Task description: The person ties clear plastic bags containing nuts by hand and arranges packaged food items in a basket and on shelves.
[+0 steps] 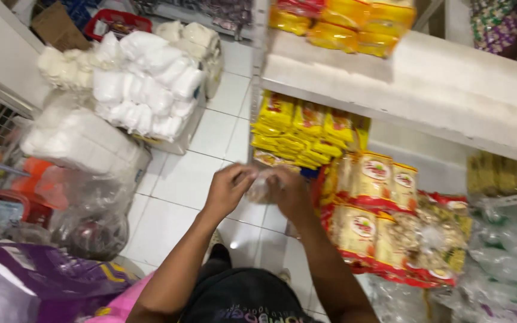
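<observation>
- head view looks down at a white tiled floor in a shop aisle; a white shelf runs along the right side.
- left hand and right hand meet over the floor just off the front edge of the lower shelf, both arms reaching forward from the bottom edge of the view.
- between them sits a small clear plastic bag, blurred; its contents can't be made out.
- left hand's fingers are curled together and pinched on the bag's left side.
- right hand's fingers are bent over the bag's right side and seem to be gripping it; the blur hides exactly how they close.
- just beyond the hands, at the lower shelf's left end, stand yellow packets in rows.
- to the right of the right hand, on the lower level, lie red-and-yellow packs of pale dry goods, overlapping each other.
- more yellow bags rest on the top shelf, near its left corner.
- across the aisle on the left, a heap of white filled bags sits on a low stand.
- nearer, a bundle wrapped in clear plastic.
- a purple bag fills the bottom left corner.
- clear bags are piled at the right edge, under the shelf.
</observation>
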